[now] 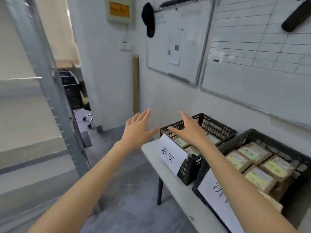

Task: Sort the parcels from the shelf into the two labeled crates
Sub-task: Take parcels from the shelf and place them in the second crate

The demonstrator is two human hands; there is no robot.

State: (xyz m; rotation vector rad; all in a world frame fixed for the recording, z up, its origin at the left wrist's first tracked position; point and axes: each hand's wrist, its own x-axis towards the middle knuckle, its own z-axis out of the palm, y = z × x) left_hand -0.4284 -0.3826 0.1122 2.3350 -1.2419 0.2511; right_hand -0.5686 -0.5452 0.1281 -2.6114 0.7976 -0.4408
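Observation:
Two black plastic crates stand side by side on a white table [170, 179] at the right. The far crate [212, 121] carries a white paper label [170, 153] and holds a few brown parcels. The near crate [257, 137] also has a white label [217, 192] and is filled with several brown parcels [257, 179] bearing yellow-green stickers. My left hand [138, 130] hovers with straight fingers left of the far crate, holding nothing. My right hand [190, 128] is stretched flat above the far crate's near corner, also holding nothing.
A grey metal shelf frame [55, 91] with pale boards runs down the left side. Two whiteboards [178, 39] hang on the wall above the crates. A cardboard tube [136, 84] leans in the corner. Another black crate [72, 91] stands through the doorway.

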